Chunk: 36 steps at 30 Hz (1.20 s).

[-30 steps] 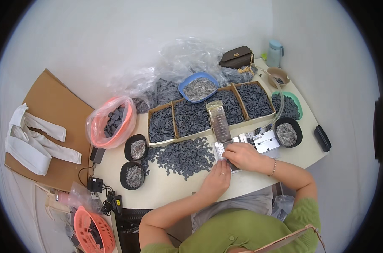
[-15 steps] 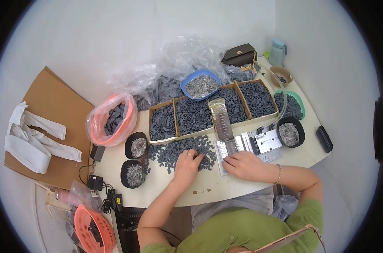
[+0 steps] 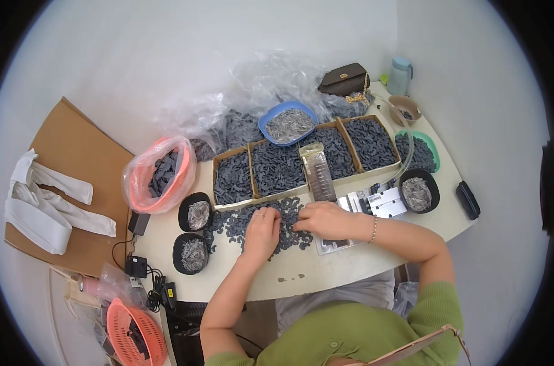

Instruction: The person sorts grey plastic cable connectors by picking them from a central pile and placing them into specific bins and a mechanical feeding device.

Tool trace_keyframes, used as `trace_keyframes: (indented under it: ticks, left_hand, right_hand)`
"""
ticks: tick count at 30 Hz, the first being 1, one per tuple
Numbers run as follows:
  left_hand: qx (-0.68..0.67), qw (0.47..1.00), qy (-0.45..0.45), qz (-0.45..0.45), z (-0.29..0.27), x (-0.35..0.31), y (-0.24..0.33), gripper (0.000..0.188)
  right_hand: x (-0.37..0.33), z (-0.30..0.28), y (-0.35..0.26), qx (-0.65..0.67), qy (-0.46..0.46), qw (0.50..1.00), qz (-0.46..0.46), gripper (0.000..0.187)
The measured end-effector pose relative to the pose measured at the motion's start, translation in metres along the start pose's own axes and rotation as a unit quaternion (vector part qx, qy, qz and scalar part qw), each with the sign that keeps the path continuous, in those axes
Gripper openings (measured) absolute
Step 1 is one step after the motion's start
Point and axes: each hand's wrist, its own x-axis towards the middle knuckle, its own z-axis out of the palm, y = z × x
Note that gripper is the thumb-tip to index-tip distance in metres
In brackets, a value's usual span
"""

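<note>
Left hand [image 3: 261, 229] lay palm-down w/ fingers spread on the loose pile of small dark parts [image 3: 252, 224] mid-counter [image 3: 325, 274]; grip unclear. Right hand [image 3: 325, 219] rested just beside it, fingertips at pile's edge, over a clear tray [image 3: 333, 245]. Cardboard trays [image 3: 277, 168] of the same parts sat behind.

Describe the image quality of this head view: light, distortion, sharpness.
Head view: even, soft light with faint shadows; the table edge bows from fisheye distortion, with a black rim at the corners; the left hand and right hand on the dark parts pile look reasonably sharp.
</note>
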Motion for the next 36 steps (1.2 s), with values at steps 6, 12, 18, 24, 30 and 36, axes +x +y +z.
trace_keyframes:
  ticks: [6, 12, 18, 24, 30, 36]
  left_hand:
    - [-0.062, 0.997, 0.011, -0.038, -0.002, 0.009, 0.011, 0.012]
    - [-0.087, 0.994, -0.009, 0.059, 0.022, -0.001, 0.036, 0.014]
    - [0.042, 0.978, -0.071, 0.194, 0.046, -0.008, 0.061, 0.026]
    - [0.174, 0.951, -0.037, 0.254, 0.039, -0.020, 0.079, 0.030]
    - [0.015, 0.994, -0.051, 0.097, 0.026, -0.010, 0.031, 0.024]
    - [0.025, 0.996, -0.061, 0.058, 0.021, 0.004, -0.001, 0.016]
  right_hand:
    - [-0.002, 0.004, -0.008, -0.014, -0.038, 0.999, -0.004, 0.013]
    - [-0.021, -0.036, 0.004, 0.056, -0.002, 0.991, 0.123, 0.011]
    - [-0.047, -0.033, 0.008, 0.028, 0.080, 0.990, 0.112, 0.008]
    - [-0.052, -0.018, 0.001, -0.047, 0.092, 0.993, 0.060, 0.013]
    - [-0.059, -0.018, -0.018, -0.164, 0.059, 0.985, -0.007, 0.019]
    - [-0.034, -0.027, -0.022, -0.105, -0.017, 0.994, 0.014, 0.018]
